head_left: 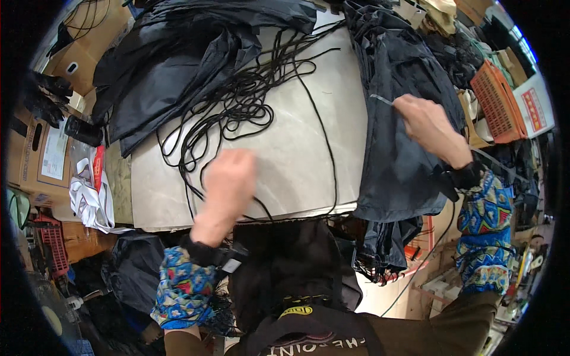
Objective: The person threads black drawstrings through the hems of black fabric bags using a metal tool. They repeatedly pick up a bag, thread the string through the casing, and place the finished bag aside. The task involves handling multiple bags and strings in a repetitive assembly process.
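Note:
My left hand [228, 181] is blurred above the near part of the table, beside loops of black cord [243, 98]; its fingers are smeared, so whether they hold the cord cannot be told. Over the dark fabric [395, 154] on the right, my right hand [424, 118] is closed, pinching a thin, pale, narrow piece [382, 99] that points to the left. Whether this is a tool or a strip is too small to make out. The cord lies tangled across the middle of the pale tabletop [291, 160], and one strand runs down to its near edge.
More dark fabric [172, 71] is heaped at the far left. Cardboard boxes [44, 151] and white straps [95, 196] sit left of the table. An orange plastic crate [497, 104] stands to the right. Below the table's near edge hangs dark fabric [389, 246].

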Demonstrator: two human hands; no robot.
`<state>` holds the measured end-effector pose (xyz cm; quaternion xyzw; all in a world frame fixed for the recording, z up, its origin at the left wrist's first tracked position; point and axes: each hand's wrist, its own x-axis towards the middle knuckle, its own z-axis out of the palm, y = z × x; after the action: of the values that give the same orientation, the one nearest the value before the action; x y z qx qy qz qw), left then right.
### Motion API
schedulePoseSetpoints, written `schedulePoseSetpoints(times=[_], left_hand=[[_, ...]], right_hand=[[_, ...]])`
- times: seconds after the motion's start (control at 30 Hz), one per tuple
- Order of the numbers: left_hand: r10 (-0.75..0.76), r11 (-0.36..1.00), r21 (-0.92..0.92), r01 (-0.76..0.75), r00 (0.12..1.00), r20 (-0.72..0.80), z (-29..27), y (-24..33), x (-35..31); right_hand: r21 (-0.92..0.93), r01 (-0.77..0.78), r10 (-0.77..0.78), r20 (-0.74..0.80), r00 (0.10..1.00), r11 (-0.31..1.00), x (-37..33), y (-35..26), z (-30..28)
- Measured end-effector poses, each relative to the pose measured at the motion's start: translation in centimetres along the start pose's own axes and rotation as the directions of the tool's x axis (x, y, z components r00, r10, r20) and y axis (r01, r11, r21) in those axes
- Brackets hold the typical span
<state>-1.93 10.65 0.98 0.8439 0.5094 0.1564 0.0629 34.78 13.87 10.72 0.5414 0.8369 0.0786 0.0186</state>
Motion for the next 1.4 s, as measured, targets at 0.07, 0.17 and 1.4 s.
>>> schedulePoseSetpoints(times=[0.07, 0.17, 1.4], left_hand=[[0.24, 0.952, -0.139, -0.273, 0.947, -0.216, 2.4, 3.7, 0.8], [0.373, 0.876, -0.232, -0.424, 0.898, -0.233, 3.7, 8.3, 2.0], [-0.016, 1.0, 0.021, 0.02, 0.984, -0.179, -4.6, -1.0, -13.1]], right_hand=[[0.079, -0.045, 0.04, 0.057, 0.998, 0.996, -0.6, -0.9, 1.7], [0.177, -0.162, 0.16, 0.025, 0.987, 0.971, -1.6, -1.6, 3.1], [0.07, -0.063, 0.08, -0.286, 0.955, 0.996, -4.5, 2.7, 9.8]])
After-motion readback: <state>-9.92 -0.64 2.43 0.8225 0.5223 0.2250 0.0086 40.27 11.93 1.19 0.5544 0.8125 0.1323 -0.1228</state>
